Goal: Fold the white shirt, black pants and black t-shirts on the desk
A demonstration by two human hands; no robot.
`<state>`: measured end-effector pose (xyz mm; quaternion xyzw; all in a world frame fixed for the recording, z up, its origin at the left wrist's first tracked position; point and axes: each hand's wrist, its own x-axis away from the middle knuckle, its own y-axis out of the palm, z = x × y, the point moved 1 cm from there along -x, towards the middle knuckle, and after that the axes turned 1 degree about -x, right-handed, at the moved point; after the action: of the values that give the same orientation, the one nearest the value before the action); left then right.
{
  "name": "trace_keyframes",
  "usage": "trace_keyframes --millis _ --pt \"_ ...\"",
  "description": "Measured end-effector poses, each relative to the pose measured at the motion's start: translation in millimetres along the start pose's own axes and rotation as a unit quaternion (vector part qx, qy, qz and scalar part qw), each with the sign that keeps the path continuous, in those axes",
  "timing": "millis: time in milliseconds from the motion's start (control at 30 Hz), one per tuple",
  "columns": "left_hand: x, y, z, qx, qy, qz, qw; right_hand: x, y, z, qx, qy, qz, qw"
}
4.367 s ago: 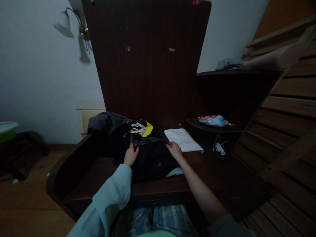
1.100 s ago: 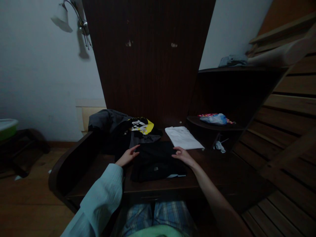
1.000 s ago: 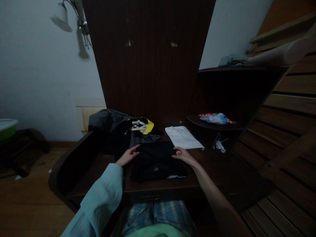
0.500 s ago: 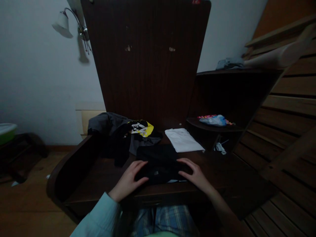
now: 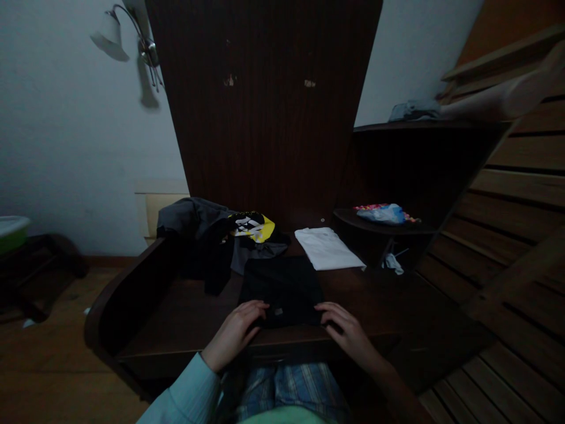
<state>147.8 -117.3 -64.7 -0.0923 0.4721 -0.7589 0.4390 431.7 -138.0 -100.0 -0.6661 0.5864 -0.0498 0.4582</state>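
Observation:
A black garment (image 5: 282,288), folded into a flat rectangle, lies on the dark wooden desk top near its front edge. A small pale label shows close to its near side. My left hand (image 5: 241,330) rests at the near left corner, fingertips on the cloth and thumb apart below them. At the near right corner is my right hand (image 5: 346,330), its fingertips touching the cloth's edge and its thumb held apart. Both hands are open. Behind the black garment to the right lies a folded white garment (image 5: 329,248).
A heap of dark grey and black clothes (image 5: 194,221) with a yellow print lies at the back left, beside the desk's raised side (image 5: 119,288). Corner shelves (image 5: 384,227) at the right hold a plastic packet. Wooden slats (image 5: 521,235) stand farther right.
Both hands have lowered onto the near corners of the black garment, fingers closer to the cloth. The garment lies flatter, and the pale strip at its near edge no longer shows.

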Motion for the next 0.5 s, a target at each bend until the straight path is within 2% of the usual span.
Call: trace_keyframes --millis 200,333,500 --pt "0 1 -2 -0.013 0.001 -0.012 1.0 0 -2 -3 0.014 -0.006 0.001 1.0" --pt "3 4 -7 -0.008 -0.042 0.011 0.999 -3 -6 -8 0.03 0.017 -0.017 0.999" --pt "7 11 -17 -0.02 -0.083 0.037 0.996 -4 -2 -15 0.084 -0.003 -0.034 0.996"
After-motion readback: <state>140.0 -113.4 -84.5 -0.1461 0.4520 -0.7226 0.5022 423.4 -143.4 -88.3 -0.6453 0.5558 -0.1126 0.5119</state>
